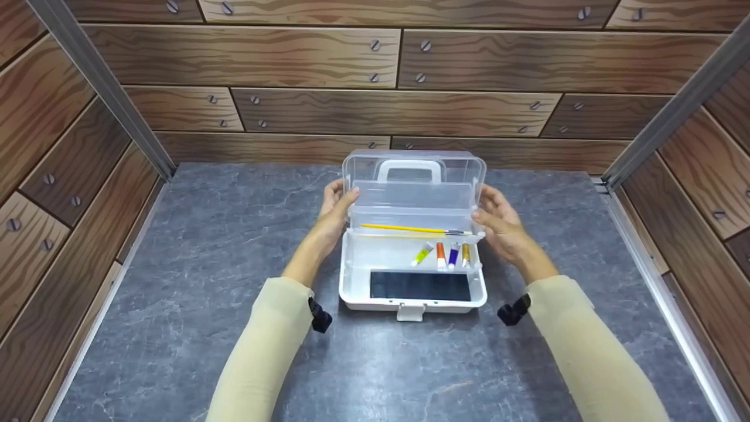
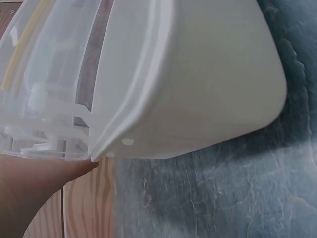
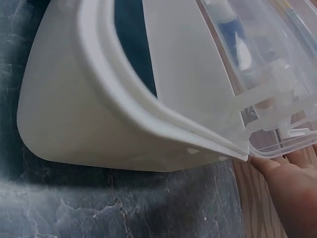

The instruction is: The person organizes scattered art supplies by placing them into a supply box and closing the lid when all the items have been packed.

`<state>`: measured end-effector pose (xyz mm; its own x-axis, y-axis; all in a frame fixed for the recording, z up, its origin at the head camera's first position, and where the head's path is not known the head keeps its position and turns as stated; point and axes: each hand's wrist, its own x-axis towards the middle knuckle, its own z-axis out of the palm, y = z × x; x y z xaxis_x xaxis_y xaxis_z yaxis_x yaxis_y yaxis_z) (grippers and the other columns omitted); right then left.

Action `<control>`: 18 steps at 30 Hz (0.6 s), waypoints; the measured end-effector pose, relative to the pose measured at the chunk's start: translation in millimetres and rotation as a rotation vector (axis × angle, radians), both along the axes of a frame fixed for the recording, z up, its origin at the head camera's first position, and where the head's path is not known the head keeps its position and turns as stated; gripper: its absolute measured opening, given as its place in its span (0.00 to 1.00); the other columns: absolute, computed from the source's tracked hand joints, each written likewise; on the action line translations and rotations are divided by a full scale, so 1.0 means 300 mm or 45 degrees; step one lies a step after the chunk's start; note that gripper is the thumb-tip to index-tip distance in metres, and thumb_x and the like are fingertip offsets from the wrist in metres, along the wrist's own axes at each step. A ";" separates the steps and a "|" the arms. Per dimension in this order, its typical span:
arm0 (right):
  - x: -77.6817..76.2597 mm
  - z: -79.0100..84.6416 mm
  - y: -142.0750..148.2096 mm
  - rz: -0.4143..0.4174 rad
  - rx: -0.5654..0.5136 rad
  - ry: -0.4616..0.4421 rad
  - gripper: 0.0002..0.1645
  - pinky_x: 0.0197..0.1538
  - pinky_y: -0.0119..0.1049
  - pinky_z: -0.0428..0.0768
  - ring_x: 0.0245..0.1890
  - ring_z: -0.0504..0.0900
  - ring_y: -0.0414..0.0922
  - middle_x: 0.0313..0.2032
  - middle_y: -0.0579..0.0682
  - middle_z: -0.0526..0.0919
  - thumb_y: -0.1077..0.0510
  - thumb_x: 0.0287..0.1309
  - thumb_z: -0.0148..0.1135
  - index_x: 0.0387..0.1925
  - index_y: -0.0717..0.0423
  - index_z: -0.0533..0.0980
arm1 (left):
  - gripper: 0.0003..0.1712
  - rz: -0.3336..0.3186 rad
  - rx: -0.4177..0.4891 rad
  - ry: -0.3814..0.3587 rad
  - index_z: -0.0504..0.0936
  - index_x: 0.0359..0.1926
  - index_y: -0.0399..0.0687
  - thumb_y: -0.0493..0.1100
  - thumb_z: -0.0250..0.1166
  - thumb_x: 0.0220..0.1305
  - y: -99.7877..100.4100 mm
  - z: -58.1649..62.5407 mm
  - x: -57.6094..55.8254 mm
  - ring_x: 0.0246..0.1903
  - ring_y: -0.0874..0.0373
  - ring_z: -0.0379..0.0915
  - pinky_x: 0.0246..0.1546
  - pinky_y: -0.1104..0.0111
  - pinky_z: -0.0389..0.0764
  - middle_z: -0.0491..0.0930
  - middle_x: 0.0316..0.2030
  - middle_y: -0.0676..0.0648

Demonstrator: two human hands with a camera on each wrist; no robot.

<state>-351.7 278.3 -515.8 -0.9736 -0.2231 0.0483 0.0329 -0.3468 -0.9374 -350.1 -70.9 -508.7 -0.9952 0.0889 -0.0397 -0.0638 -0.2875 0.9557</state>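
A white plastic storage box (image 1: 354, 287) stands with its clear lid (image 1: 361, 167) tilted up at the back, a white handle (image 1: 384, 170) on the lid. My left hand (image 1: 328, 225) grips the lid's left edge, thumb in front. On the right edge, my right hand (image 1: 508, 234) holds the lid with its thumb on the near side. Tiered clear trays (image 1: 410, 194) are raised between the hands. One bears a yellow paintbrush (image 1: 404, 227); several small paint tubes (image 1: 440, 255) lie below it. A flat black rectangular thing (image 1: 419, 285) lies in the box's base.
The box rests on a grey marbled tabletop (image 1: 222, 234). Wood-patterned panels (image 1: 310, 111) rise behind and at both sides, with metal frame bars (image 1: 111, 88) at the corners. An open white latch (image 1: 410, 312) hangs from the box's front.
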 end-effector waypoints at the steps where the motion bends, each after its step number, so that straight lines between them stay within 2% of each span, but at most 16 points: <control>1: 0.001 0.001 0.001 -0.004 -0.001 0.003 0.42 0.62 0.42 0.78 0.62 0.71 0.51 0.71 0.60 0.58 0.73 0.60 0.60 0.72 0.58 0.54 | 0.36 -0.001 0.010 0.017 0.54 0.69 0.47 0.51 0.59 0.68 0.000 0.001 0.002 0.61 0.48 0.68 0.61 0.58 0.72 0.64 0.68 0.40; 3: 0.006 0.004 0.001 -0.024 -0.015 0.015 0.39 0.63 0.45 0.78 0.63 0.70 0.53 0.70 0.60 0.59 0.72 0.60 0.60 0.70 0.57 0.57 | 0.34 0.008 0.000 0.048 0.55 0.68 0.47 0.53 0.58 0.68 -0.002 0.005 0.008 0.61 0.49 0.68 0.62 0.58 0.72 0.65 0.67 0.40; 5: 0.010 0.008 -0.002 -0.057 -0.032 0.025 0.33 0.61 0.45 0.78 0.61 0.72 0.52 0.66 0.56 0.64 0.69 0.62 0.60 0.66 0.54 0.61 | 0.33 0.028 -0.048 0.095 0.57 0.66 0.45 0.55 0.56 0.68 -0.005 0.007 0.015 0.60 0.49 0.67 0.63 0.57 0.71 0.66 0.64 0.40; 8: 0.014 0.021 -0.011 -0.111 -0.049 0.042 0.23 0.57 0.44 0.79 0.55 0.74 0.48 0.57 0.50 0.70 0.60 0.65 0.61 0.58 0.50 0.64 | 0.32 0.065 -0.173 0.142 0.60 0.62 0.45 0.59 0.52 0.66 -0.016 0.010 0.026 0.57 0.48 0.67 0.62 0.52 0.70 0.67 0.59 0.40; 10: 0.014 0.033 -0.016 -0.142 -0.025 0.047 0.20 0.54 0.42 0.78 0.53 0.74 0.46 0.53 0.48 0.72 0.52 0.66 0.62 0.53 0.48 0.64 | 0.32 0.088 -0.250 0.156 0.62 0.60 0.44 0.62 0.48 0.66 -0.024 0.014 0.029 0.58 0.46 0.66 0.62 0.48 0.69 0.67 0.58 0.40; 14: 0.014 0.054 -0.022 -0.190 0.065 0.024 0.25 0.53 0.46 0.74 0.55 0.72 0.48 0.54 0.49 0.74 0.37 0.62 0.64 0.46 0.46 0.65 | 0.34 0.111 -0.276 0.132 0.63 0.59 0.41 0.65 0.42 0.68 -0.035 0.035 0.023 0.63 0.43 0.64 0.63 0.41 0.67 0.68 0.59 0.38; 18: 0.014 0.068 -0.030 -0.230 0.114 -0.023 0.30 0.56 0.50 0.71 0.59 0.70 0.51 0.57 0.52 0.74 0.31 0.56 0.65 0.44 0.45 0.66 | 0.31 0.110 -0.273 0.107 0.64 0.56 0.43 0.65 0.42 0.71 -0.030 0.067 0.012 0.58 0.42 0.66 0.57 0.44 0.73 0.68 0.55 0.38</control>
